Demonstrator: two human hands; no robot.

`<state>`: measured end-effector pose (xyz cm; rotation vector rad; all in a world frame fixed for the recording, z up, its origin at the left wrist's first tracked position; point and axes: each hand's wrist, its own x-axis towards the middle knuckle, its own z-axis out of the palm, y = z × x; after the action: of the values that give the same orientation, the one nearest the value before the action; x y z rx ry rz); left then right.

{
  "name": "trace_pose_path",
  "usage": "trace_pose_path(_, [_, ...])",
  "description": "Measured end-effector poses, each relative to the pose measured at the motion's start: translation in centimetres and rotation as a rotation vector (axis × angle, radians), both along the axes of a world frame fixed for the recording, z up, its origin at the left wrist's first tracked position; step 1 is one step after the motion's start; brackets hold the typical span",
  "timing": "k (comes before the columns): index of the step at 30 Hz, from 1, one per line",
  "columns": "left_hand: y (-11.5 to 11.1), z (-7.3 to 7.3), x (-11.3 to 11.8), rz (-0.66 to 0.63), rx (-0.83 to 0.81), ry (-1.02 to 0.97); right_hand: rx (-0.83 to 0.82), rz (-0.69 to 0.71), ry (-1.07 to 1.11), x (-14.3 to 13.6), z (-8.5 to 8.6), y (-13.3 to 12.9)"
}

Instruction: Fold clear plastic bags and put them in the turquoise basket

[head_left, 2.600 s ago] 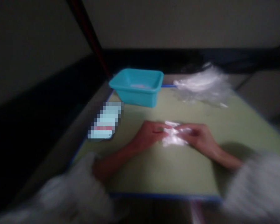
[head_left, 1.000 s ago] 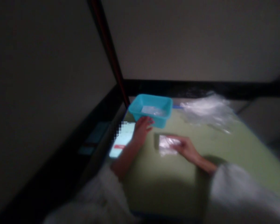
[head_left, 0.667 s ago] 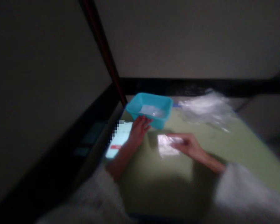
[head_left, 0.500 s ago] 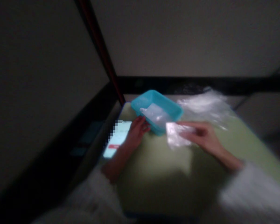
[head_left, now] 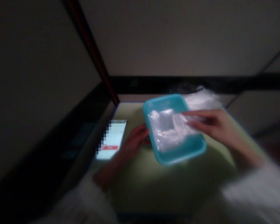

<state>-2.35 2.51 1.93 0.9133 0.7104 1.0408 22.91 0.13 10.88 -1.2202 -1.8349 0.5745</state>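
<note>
Packet [head_left: 180, 123]: small, clear, shiny plastic; pinched at its right-hand edge, out over the mouth of the tub; whether it touches what lies beneath, I cannot tell.
Right hand [head_left: 216, 124]: narrow grip, thumb below and fingers above, holding the packet; the wrist comes in from the right, past the rim.
Left hand [head_left: 137, 137]: at the tub's left side, touching near the rim; fingertips partly hidden, so whether the grip closes round the wall or only presses, I cannot tell.
Tub [head_left: 191, 152]: turquoise, mouth tipped toward the person; whether its base is off the surface [head_left: 163, 189], not clear from here.
Inside the tub: more clear plastic [head_left: 165, 141], bunched toward the middle and left; bare floor showing at the near end.
Beyond the tub: loose plastic heap [head_left: 202, 99], pale and crumpled, at the far side.
Left edge: phone [head_left: 112, 140], screen lit, lying flat near the left hand.
Light: poor, with blur on hands and plastic; packet contents unreadable.
Handling the packet, my judgement: an edge pinch suits thin, slick film; keep it light, fingers level, knuckles clear of the rim.
Steadying the tub, my judgement: firm left support matters while it leans; more tilt could slide the plastic toward the near end.
</note>
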Motion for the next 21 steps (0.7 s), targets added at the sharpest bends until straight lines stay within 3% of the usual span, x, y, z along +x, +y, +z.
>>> trace_pose_path(9, [-0.2, -0.2, 0.1, -0.020, -0.005, 0.012, 0.083, 0.034, -0.042, -0.1, -0.8, 0.4])
trace_pose_path(16, [-0.4, -0.1, 0.3, -0.044, -0.010, 0.013, 0.189, 0.035, 0.013, -0.8, -0.5, 0.1])
trace_pose_path(21, [-0.2, -0.3, 0.1, -0.052, -0.026, 0.016, 0.157, -0.010, -0.022, -1.1, -0.3, -0.5])
